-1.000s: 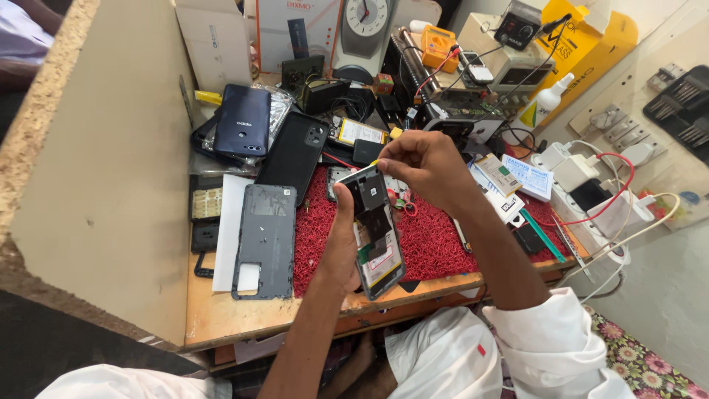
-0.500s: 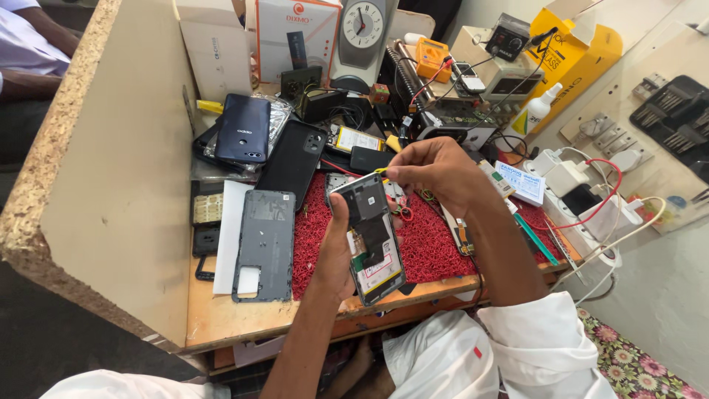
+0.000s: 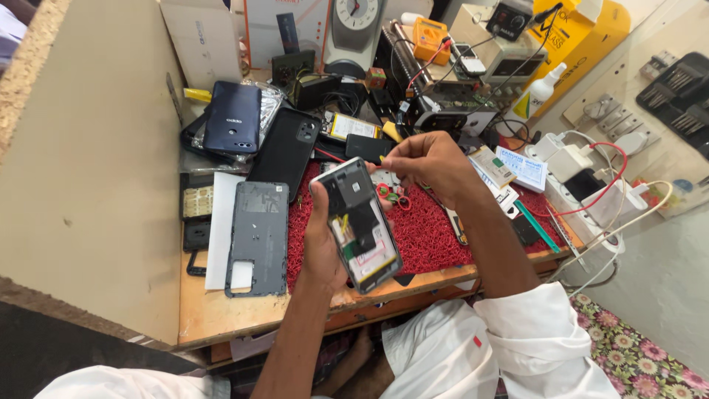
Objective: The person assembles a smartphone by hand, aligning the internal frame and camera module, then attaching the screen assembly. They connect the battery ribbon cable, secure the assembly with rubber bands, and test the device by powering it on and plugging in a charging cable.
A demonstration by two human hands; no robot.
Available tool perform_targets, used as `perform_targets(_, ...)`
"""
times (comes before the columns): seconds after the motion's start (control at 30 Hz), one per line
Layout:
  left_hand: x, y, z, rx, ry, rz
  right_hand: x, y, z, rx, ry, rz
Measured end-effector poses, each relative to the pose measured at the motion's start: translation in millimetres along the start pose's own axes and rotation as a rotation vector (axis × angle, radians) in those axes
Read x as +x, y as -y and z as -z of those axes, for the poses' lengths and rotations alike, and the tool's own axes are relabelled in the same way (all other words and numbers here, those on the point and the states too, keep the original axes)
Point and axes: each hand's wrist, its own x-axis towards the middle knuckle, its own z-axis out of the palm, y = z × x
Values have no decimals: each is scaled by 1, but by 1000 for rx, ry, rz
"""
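My left hand [image 3: 319,244] holds an opened smartphone [image 3: 360,223] with its back off, battery and black board showing, tilted above the red mat [image 3: 428,233]. My right hand [image 3: 427,164] hovers just past the phone's top end, fingers pinched on a thin yellow-handled tool [image 3: 394,133]; what its tip touches is hidden. A grey phone back cover [image 3: 257,238] lies face down on the bench to the left of the mat.
A dark blue phone [image 3: 233,127] and a black case [image 3: 284,153] lie at the back left. A clock-faced meter [image 3: 354,22], an orange multimeter [image 3: 430,38], a power supply [image 3: 450,111], chargers and a power strip [image 3: 591,188] crowd the back and right. A tall board wall [image 3: 88,162] stands on the left.
My left hand tilted the phone down flatter and lowered it slightly. My right hand lifted off the phone's upper part and now sits just above its top end.
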Motion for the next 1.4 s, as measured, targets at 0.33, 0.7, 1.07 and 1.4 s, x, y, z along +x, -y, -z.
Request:
perform_targets(0.33,80,6,25,532,-422,-82,-15,-25,-24,-291,-331,181)
perform_targets(0.7,61,-21,8,205,141,150,5,15,-8,-74,-279,378)
perform_targets(1.07,54,-16,7,211,122,97,-7,34,-4,131,18,268)
perform_targets(1.4,59,-17,-15,162,-80,-92,-58,70,-57,-435,-159,569)
